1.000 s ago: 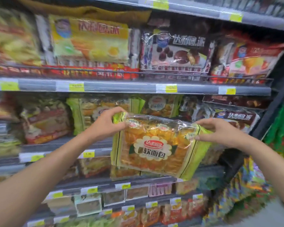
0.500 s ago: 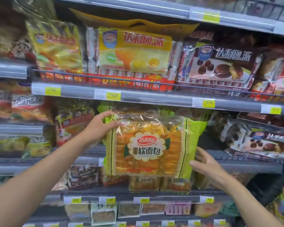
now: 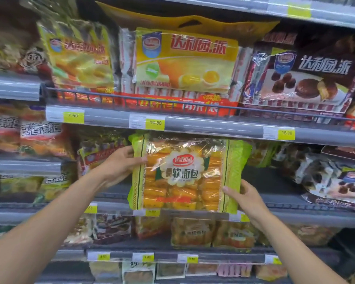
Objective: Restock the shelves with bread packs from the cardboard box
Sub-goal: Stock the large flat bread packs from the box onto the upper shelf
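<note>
A bread pack (image 3: 184, 175) with green side bands and orange buns inside stands upright at the front of the middle shelf (image 3: 295, 217), under the rail with yellow price tags. My left hand (image 3: 121, 162) grips its upper left edge. My right hand (image 3: 244, 197) holds its lower right corner, thumb on the front. More green-edged packs show behind it to the right. The cardboard box is out of view.
The upper shelf (image 3: 213, 128) carries yellow cake packs (image 3: 184, 60) and a brown chocolate pie pack (image 3: 303, 78) behind a wire rail. Dark chocolate packs (image 3: 336, 177) lie at the right of the middle shelf, beside a dark gap. Smaller bread packs (image 3: 211, 232) fill the shelf below.
The pack has turned upright and moved up and back onto the middle shelf. My right hand dropped from the top right corner to the lower right corner. The view shifted left and closer.
</note>
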### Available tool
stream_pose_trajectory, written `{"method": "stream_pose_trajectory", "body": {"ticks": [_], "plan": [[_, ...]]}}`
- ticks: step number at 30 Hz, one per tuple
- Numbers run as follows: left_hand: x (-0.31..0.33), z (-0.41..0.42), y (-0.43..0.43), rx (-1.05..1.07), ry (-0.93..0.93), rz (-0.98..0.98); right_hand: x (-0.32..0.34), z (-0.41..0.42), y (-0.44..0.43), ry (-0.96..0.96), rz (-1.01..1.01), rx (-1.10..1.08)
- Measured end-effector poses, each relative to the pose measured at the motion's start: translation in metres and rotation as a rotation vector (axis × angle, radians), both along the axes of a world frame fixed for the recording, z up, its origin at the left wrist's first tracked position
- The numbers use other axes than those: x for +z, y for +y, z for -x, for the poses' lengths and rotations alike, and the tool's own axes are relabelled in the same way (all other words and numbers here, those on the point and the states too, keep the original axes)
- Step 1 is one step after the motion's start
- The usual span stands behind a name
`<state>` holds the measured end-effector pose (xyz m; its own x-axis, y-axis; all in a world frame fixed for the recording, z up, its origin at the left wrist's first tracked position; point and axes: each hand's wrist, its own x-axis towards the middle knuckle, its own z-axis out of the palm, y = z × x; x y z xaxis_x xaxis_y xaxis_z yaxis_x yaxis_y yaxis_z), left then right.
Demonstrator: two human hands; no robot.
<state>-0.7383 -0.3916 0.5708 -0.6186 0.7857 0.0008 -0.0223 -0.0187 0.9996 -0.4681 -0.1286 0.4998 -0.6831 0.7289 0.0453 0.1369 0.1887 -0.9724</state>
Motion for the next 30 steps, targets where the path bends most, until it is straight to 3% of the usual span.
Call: {"method": "stream_pose_trajectory", "body": {"ticks": [7,13,19,30], "plan": [[0.002,0.034,0.017,0.207,0.191,0.044,0.011,0.046,0.016,0.029,-0.03,-0.06],[-0.015,0.045,0.033,0.231,0.303,0.066,-0.005,0.065,0.029,-0.06,-0.05,-0.104],[-0.047,0.061,0.034,0.229,0.362,0.152,-0.025,0.069,0.026,-0.219,-0.164,-0.061],[-0.059,0.057,0.034,0.331,0.427,0.202,-0.025,0.072,0.027,-0.264,-0.195,-0.073]]}}
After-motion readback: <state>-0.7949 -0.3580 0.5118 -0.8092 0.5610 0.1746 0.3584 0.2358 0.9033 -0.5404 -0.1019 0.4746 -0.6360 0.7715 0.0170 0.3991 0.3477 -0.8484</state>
